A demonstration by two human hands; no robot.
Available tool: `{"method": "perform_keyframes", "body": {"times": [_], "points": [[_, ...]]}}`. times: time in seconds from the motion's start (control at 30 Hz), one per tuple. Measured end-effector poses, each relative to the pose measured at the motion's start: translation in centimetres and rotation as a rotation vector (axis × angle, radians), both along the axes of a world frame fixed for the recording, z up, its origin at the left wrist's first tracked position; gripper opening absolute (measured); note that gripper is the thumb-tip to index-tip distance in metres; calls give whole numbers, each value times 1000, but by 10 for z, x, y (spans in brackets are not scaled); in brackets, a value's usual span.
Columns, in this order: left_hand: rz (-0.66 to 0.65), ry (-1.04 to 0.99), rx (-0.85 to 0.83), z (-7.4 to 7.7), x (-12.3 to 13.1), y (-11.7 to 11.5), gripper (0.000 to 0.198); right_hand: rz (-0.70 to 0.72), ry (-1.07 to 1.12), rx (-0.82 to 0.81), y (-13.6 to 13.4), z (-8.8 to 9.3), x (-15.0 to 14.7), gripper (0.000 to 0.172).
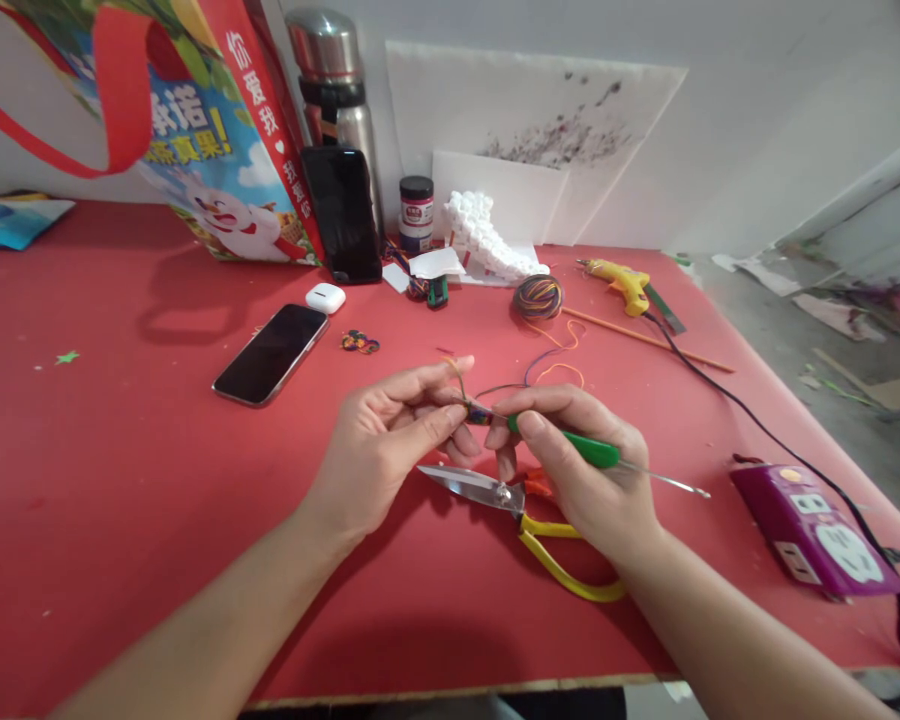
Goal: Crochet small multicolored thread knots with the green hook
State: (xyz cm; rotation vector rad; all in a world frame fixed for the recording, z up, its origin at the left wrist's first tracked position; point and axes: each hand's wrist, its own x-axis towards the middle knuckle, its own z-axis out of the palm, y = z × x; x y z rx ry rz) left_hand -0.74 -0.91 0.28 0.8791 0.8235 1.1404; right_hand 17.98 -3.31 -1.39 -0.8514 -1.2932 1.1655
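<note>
My left hand [390,435] pinches a small multicoloured crochet piece [480,415] between thumb and fingers, with yarn running up over its index finger. In my right hand [577,440] is a crochet hook with a green handle [592,450]; its front end meets the crochet piece, and a metal tip sticks out behind the hand. From the work a strand leads back to a ball of multicoloured yarn [538,297]. Beneath my hands lie scissors [472,487] with yellow handles, partly hidden by my right hand. A small finished-looking crochet piece [360,342] rests farther back.
A phone [271,355] and a white earphone case [325,298] lie left of the yarn. Another phone [343,215] leans on a steel flask [326,50] beside a printed bag [225,180]. Rightward are a yellow glue gun [621,284], its black cable, a wooden stick [660,345] and a purple box [814,530].
</note>
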Motion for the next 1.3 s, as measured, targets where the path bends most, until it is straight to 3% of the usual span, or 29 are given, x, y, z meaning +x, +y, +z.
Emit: {"method": "perform_keyframes", "body": {"times": [0.17,0.37,0.67,0.9,1.1,1.3], "points": [[44,41,16,-2,3,-2,30,-92,-266,208,-5,-1,-2,14],[21,25,16,-1,5,-3,26,-107,-347,376,-2,6,-5,20],[4,-125,-117,0,4,1,28,-173,-398,398,3,-3,0,22],[18,-87,-138,0,6,2,29,-156,-410,370,2,-1,-1,20],[-12,-92,-141,1,6,4,28,-120,-557,536,9,-6,0,25],[-9,-105,-251,-10,-1,16,34,-79,-786,664,14,-12,-2,27]]}}
